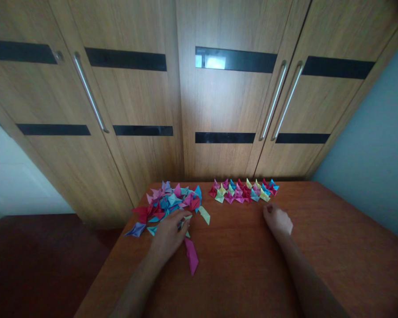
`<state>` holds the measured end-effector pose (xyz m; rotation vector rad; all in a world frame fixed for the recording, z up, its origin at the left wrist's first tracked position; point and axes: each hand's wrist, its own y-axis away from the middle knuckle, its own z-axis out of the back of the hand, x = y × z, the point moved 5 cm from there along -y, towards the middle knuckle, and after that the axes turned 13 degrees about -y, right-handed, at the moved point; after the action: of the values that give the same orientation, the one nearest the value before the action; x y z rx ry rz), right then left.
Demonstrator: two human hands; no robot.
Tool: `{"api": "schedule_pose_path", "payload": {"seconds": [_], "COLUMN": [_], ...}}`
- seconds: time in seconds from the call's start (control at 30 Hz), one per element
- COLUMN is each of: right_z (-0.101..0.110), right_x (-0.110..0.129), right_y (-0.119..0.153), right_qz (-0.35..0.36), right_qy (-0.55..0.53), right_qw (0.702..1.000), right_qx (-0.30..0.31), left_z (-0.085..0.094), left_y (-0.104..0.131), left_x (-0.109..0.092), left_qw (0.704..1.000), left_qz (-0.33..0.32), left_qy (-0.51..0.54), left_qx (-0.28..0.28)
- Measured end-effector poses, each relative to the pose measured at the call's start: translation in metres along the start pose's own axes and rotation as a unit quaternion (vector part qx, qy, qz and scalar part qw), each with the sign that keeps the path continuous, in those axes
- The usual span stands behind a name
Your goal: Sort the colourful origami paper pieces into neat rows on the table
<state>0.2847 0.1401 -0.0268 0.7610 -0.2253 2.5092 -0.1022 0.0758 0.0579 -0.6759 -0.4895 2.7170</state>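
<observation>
My left hand (171, 230) reaches to the front of a loose pile of colourful folded paper pieces (173, 199), its fingers closed on a pale green folded paper piece (187, 218). A magenta folded paper strip (191, 257) lies just below that hand, and a light green one (204, 215) lies to its right. My right hand (278, 220) rests on the table with its fingers curled in; whatever they may hold is hidden. Just beyond it stand rows of upright folded paper pieces (239, 193) in pink, red, blue and yellow, packed side by side.
The brown wooden table (232, 274) reaches back to a wooden wardrobe (219, 101) with long metal handles (273, 101). A pale blue wall (371, 141) borders the right side. Dark red floor (36, 265) shows past the table's left edge.
</observation>
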Motion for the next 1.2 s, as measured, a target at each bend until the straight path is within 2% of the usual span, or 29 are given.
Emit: {"api": "schedule_pose_path", "payload": {"seconds": [0.13, 0.27, 0.37, 0.53, 0.8, 0.9, 1.07, 1.2], "right_z": [-0.002, -0.001, 0.0, 0.0, 0.001, 0.001, 0.0, 0.001], "right_x": [0.003, 0.001, 0.0, -0.001, 0.0, -0.001, -0.004, 0.008], "right_y": [0.006, 0.004, 0.004, 0.004, 0.005, 0.005, 0.003, 0.006], "right_qz": [0.013, 0.015, 0.024, 0.024, 0.017, 0.017, 0.02, 0.09], "right_qy": [0.004, -0.012, -0.026, -0.035, -0.038, -0.04, -0.061, -0.151], "right_qw": [1.0, 1.0, 0.999, 0.999, 0.999, 0.999, 0.998, 0.984], "right_qx": [0.016, 0.017, 0.017, 0.018, 0.021, 0.019, 0.005, -0.023], "left_z": [0.03, 0.05, 0.051, 0.041, 0.032, 0.038, 0.052, 0.053], "left_y": [0.011, 0.031, 0.044, 0.051, 0.048, 0.049, 0.05, 0.037], "left_x": [0.037, 0.071, 0.081, 0.083, 0.083, 0.081, 0.077, 0.06], "left_qw": [0.989, 0.965, 0.96, 0.963, 0.977, 0.983, 0.985, 0.987], "left_qz": [0.049, 0.098, 0.107, 0.106, 0.071, 0.068, 0.111, 0.109], "left_qy": [-0.137, -0.241, -0.251, -0.231, -0.182, -0.162, -0.129, -0.097], "left_qx": [-0.03, 0.015, 0.055, 0.092, 0.083, 0.056, -0.023, -0.067]}}
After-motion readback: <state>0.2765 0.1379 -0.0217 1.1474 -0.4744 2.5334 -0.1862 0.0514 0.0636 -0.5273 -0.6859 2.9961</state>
